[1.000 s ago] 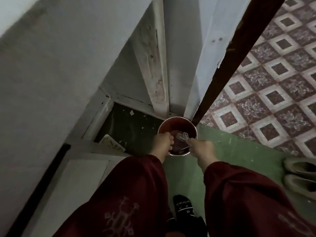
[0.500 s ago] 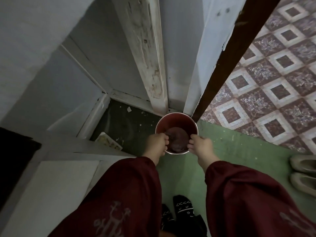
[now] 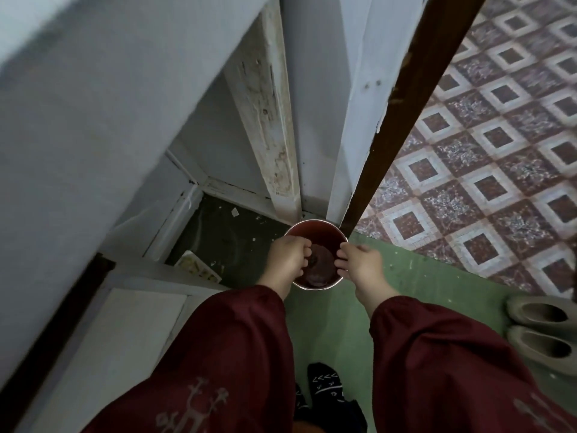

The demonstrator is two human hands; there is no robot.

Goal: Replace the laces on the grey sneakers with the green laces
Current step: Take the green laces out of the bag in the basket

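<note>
**Q:** Step in hand?

**A:** Binning something, I'd guess. The dark door [image 3: 415,120] runs from 1 o'clock down to the red bin [image 3: 315,228]. The bin stands on the floor just below centre, in the corner by the white frame [image 3: 268,120]. My left hand [image 3: 287,256] is at the bin's 9 o'clock and my right hand [image 3: 360,260] at its 3 o'clock, both over the opening.

**Q:** Holding what?

**A:** Nothing I can see. Both hands are loosely curled, with the fingertips [image 3: 340,254] turned in over the opening. The left may be touching the rim; I cannot tell.

**Q:** How to do it well?

**A:** Drop anything over the middle of the opening, not the rim. The bin looks light and sits close against the door's foot, so I shouldn't knock it. I'd check that nothing hangs over the edge, then turn back to the shoes.

**Q:** Task things?

**A:** I can't confirm any grey sneakers. A pale pair [image 3: 537,314] sits side by side at 4 o'clock on the green floor [image 3: 406,285], well apart from the bin. They look like slip-ons with no eyelets showing, so they're probably not the sneakers. No green laces are in view. Inside the bin there is only a dark crumpled lump [image 3: 318,265], too dim to name.
</note>
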